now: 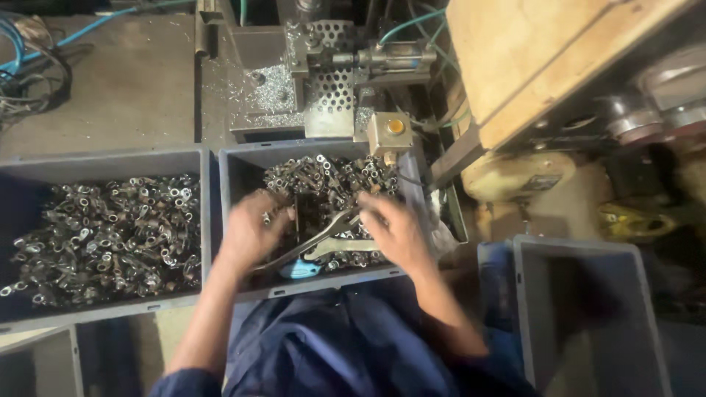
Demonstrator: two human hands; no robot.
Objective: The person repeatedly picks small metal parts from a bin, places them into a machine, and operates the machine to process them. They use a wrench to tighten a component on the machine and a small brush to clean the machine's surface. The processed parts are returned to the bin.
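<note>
Both my hands are inside the middle grey bin point(243, 165), which is heaped with small metal ring-ended parts point(331, 176). My left hand point(254, 228) is curled around a few of these parts near the bin's left side. My right hand point(393, 228) grips the upper end of a long pair of metal pliers point(312, 242) that slants down to the left across the parts, its blue-tipped handle point(300, 270) near the bin's front wall. A flat metal wrench point(342, 248) lies under the pliers.
A second grey bin point(103, 228) of the same metal parts stands to the left. An empty grey bin point(588, 309) sits at the lower right. Behind the bins is a machine with a perforated plate point(331, 81), metal chips and a box with an orange button point(396, 126). A wooden board point(544, 51) is at top right.
</note>
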